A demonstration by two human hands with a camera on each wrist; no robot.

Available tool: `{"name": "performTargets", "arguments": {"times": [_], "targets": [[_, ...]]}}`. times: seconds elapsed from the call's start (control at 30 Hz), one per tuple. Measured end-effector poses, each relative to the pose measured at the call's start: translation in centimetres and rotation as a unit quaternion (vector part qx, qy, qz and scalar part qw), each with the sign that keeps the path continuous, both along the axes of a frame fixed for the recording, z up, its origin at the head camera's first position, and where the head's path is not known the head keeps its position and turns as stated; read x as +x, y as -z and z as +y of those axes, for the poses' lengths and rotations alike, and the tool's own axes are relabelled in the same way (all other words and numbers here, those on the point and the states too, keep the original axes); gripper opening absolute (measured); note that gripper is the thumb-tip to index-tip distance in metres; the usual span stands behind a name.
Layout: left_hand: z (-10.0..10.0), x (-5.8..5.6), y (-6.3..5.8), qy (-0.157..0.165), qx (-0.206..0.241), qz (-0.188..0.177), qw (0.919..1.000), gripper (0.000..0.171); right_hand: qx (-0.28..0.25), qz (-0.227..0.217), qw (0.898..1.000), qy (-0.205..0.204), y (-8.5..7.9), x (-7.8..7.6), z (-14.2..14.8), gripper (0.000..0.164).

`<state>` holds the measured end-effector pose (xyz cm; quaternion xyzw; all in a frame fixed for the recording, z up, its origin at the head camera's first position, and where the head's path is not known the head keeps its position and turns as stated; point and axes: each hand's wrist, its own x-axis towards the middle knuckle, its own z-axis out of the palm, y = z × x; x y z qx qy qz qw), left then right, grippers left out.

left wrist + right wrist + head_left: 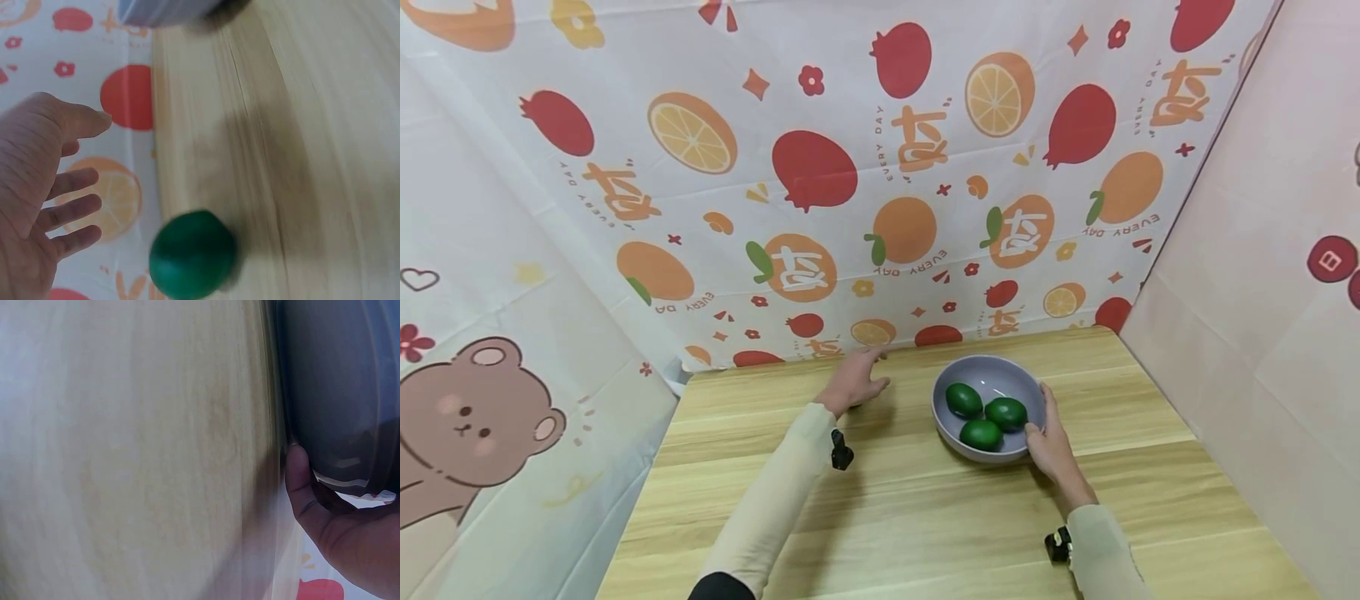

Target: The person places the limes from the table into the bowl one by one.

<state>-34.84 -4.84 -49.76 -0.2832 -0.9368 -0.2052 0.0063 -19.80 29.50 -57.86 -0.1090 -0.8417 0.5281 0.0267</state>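
Observation:
A grey-purple bowl (pixel 953 440) stands on the table with three green limes in it, one (pixel 964 401) at the left, one (pixel 1006 413) at the right and one (pixel 981 435) nearest me. My right hand (pixel 1054 442) grips the bowl's right side, thumb at the rim. In the right wrist view, that thumb lies along the bowl (pixel 337 387). My left hand (pixel 854 379) hovers over the back of the table, its fingers spread and holding nothing. Another lime (pixel 192 255) sits on the table close to the left hand; in the head view it is mostly hidden beneath that hand.
The wooden table (pixel 910 533) ends at a fruit-printed cloth (pixel 737 208) hanging along its back edge. Pale printed cloths hang at the left (pixel 572 400) and right (pixel 1240 275). Bare tabletop lies between the two arms.

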Motion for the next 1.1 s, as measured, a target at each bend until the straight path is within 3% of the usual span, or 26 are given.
{"name": "performTargets", "arguments": {"times": [0.3,0.47,1.1], "targets": [[-2.3,-0.2,0.3,-0.027,-0.011,-0.023,0.9993,0.047,0.001,0.0,1.0,0.002,0.0,0.1,0.0,0.08],[-3.3,-0.4,0.9,-0.028,-0.028,-0.018,0.999,0.044,0.0,0.001,1.0,0.001,0.0,0.0,0.1,0.08],[-5.0,0.0,2.2,-0.037,-0.045,-0.033,0.9977,0.043,-0.005,-0.001,1.0,-0.002,-0.1,0.1,0.0,0.08]]}}
